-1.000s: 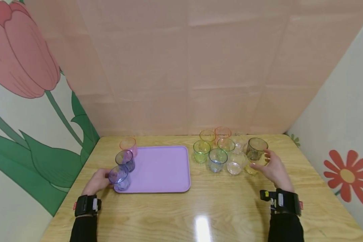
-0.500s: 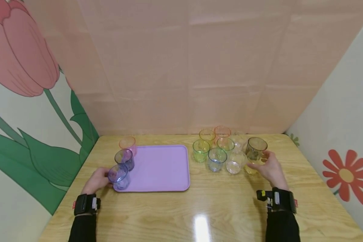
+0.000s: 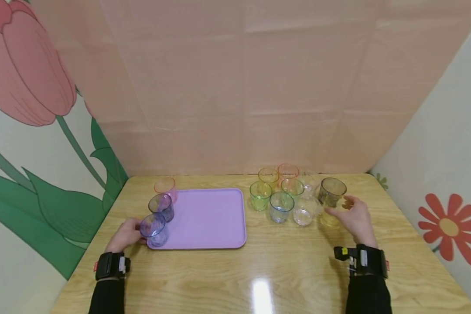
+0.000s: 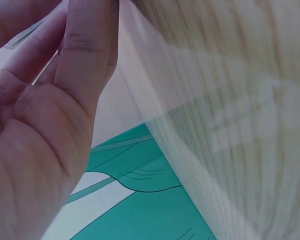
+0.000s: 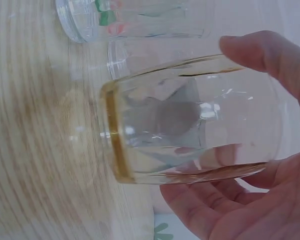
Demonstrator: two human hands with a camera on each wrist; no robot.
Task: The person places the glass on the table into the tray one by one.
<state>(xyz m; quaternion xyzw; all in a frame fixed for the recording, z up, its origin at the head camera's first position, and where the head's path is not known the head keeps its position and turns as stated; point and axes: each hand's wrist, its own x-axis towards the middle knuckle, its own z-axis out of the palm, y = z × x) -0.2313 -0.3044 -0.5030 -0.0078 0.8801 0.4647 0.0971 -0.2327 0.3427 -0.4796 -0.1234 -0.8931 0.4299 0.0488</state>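
My left hand point(image 3: 123, 235) holds a blue-purple glass point(image 3: 155, 231) from its left side, at the tray's front left corner. In the left wrist view the fingers of my left hand point(image 4: 50, 100) bend toward the top edge, and a clear surface covers the right side. My right hand point(image 3: 355, 218) grips a yellow-tinted glass point(image 3: 329, 216), just in front of a dark grey glass point(image 3: 332, 187). The right wrist view has the thumb of my right hand point(image 5: 240, 135) on one side of this yellow-tinted glass point(image 5: 190, 120) and the fingers on the other.
Behind the blue-purple glass stand a dark purple glass point(image 3: 162, 207) and a pink glass point(image 3: 166, 188), along the left edge of a purple tray point(image 3: 208, 218). Right of the tray cluster several glasses, including a green one point(image 3: 260, 198), a blue one point(image 3: 281, 209) and a clear one point(image 3: 304, 213).
The yellow-tinted glass and my right hand have shifted slightly to the right since half a second ago. My left hand and its glass stay practically in place.
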